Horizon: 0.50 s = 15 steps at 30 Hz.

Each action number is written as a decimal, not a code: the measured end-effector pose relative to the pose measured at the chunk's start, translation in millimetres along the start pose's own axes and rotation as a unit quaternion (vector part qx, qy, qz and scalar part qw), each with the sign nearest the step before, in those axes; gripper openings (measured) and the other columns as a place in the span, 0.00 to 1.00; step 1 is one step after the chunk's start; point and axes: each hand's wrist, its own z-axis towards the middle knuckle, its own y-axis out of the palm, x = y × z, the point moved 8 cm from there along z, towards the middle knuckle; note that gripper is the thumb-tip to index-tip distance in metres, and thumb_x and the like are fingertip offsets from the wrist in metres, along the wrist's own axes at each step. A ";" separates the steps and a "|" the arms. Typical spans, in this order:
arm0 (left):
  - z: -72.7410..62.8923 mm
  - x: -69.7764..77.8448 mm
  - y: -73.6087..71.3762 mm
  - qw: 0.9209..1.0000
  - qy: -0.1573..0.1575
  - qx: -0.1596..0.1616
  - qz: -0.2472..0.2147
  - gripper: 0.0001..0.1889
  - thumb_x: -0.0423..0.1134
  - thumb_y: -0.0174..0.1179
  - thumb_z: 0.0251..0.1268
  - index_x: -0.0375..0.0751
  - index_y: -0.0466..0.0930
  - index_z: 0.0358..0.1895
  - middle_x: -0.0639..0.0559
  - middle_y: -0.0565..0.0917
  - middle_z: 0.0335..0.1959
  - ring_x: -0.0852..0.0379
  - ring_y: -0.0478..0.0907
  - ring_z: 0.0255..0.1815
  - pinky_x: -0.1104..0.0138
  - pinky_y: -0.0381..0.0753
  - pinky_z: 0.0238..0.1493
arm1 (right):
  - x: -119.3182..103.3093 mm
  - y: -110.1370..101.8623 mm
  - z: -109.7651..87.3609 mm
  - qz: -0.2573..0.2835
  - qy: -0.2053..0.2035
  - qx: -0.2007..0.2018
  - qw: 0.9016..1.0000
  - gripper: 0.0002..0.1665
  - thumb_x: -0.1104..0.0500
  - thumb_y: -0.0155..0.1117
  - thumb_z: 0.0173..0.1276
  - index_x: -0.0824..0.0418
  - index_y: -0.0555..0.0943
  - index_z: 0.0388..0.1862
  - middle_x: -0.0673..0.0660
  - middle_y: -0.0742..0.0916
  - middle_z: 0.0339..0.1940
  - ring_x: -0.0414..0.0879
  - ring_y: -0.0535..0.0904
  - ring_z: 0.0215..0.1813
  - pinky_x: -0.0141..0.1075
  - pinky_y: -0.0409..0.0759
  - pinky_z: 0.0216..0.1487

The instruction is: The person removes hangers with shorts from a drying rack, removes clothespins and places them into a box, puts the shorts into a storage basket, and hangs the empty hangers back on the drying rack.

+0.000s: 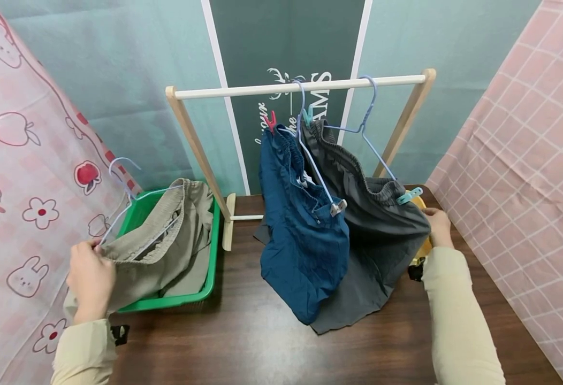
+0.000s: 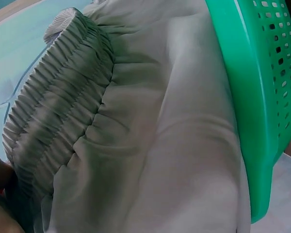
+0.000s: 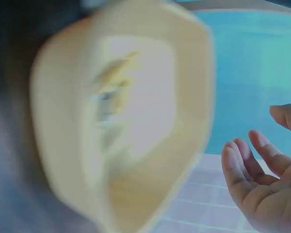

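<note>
My left hand (image 1: 91, 272) pinches the waistband of beige elastic-waist pants (image 1: 185, 256) together with the end of a light-blue hanger (image 1: 132, 198). The pants lie over a green basket (image 1: 211, 267); their gathered waistband (image 2: 58, 92) fills much of the left wrist view. My right hand (image 1: 439, 227) is beside a yellow container (image 1: 425, 251), partly hidden behind the dark grey pants (image 1: 378, 256). In the right wrist view, the fingers are spread and slightly bent, holding nothing, apart from the blurred container (image 3: 189, 97). A yellowish clip-like piece (image 3: 119, 82) lies inside it.
A rack with a white rail (image 1: 262, 91) and wooden legs stands at the back. Blue pants (image 1: 305, 251) and the grey pair hang there on hangers, with a red clip (image 1: 270, 122) and a teal clip (image 1: 409, 195). Patterned curtains (image 1: 517, 176) flank the brown table (image 1: 243, 337).
</note>
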 end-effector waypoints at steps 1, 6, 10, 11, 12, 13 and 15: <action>0.0 0.0 -1.0 1.000 0.002 0.006 -0.002 0.19 0.34 0.36 0.73 0.25 0.70 0.55 0.28 0.71 0.51 0.28 0.68 0.53 0.36 0.62 0.47 | -32.6 -11.0 -24.3 0.027 0.016 -0.009 0.999 0.30 0.48 0.50 0.71 0.70 0.74 0.60 0.56 0.86 0.37 0.47 0.80 0.40 0.34 0.78 0.44; 0.2 -2.1 -4.1 1.000 0.007 0.024 -0.011 0.18 0.34 0.37 0.73 0.25 0.71 0.54 0.29 0.71 0.50 0.29 0.69 0.51 0.38 0.62 0.45 | -113.2 -47.8 -68.3 0.117 0.011 -0.031 0.993 0.35 0.49 0.48 0.72 0.75 0.65 0.66 0.27 0.72 0.20 0.21 0.71 0.25 0.17 0.72 0.31; 0.3 -3.7 -6.5 0.999 0.003 0.036 -0.020 0.18 0.34 0.36 0.74 0.26 0.71 0.55 0.29 0.71 0.50 0.30 0.69 0.50 0.38 0.62 0.47 | -140.8 -65.3 -70.8 0.263 -0.008 -0.035 0.964 0.23 0.55 0.53 0.71 0.67 0.71 0.60 0.30 0.77 0.21 0.22 0.76 0.26 0.15 0.75 0.33; 0.4 -3.8 -7.5 0.999 0.002 0.040 -0.023 0.18 0.35 0.36 0.74 0.26 0.71 0.55 0.29 0.71 0.49 0.30 0.69 0.49 0.39 0.62 0.47 | -146.9 -68.6 -71.2 0.303 -0.015 -0.036 0.952 0.17 0.56 0.54 0.70 0.63 0.74 0.55 0.32 0.79 0.23 0.24 0.77 0.27 0.16 0.76 0.34; 0.3 -3.9 -8.5 0.999 0.002 0.045 -0.026 0.18 0.35 0.37 0.74 0.26 0.71 0.54 0.29 0.71 0.49 0.30 0.69 0.49 0.39 0.62 0.47 | -152.9 -71.9 -72.6 0.331 -0.023 -0.036 0.943 0.11 0.58 0.55 0.70 0.58 0.75 0.49 0.33 0.80 0.24 0.25 0.79 0.28 0.16 0.77 0.34; 0.3 -4.0 -9.1 0.998 0.001 0.048 -0.028 0.18 0.35 0.37 0.74 0.26 0.71 0.54 0.30 0.71 0.50 0.30 0.69 0.49 0.39 0.62 0.48 | -159.3 -74.8 -74.2 0.361 -0.032 -0.037 0.931 0.05 0.59 0.56 0.69 0.55 0.76 0.43 0.36 0.82 0.25 0.26 0.79 0.29 0.17 0.77 0.35; 0.2 -4.2 -10.3 0.998 -0.001 0.054 -0.032 0.18 0.35 0.37 0.74 0.26 0.71 0.54 0.30 0.71 0.50 0.31 0.69 0.50 0.38 0.62 0.49 | -173.3 -80.3 -79.8 0.376 -0.057 -0.044 0.924 0.03 0.59 0.57 0.69 0.50 0.77 0.37 0.37 0.83 0.27 0.27 0.80 0.31 0.17 0.78 0.36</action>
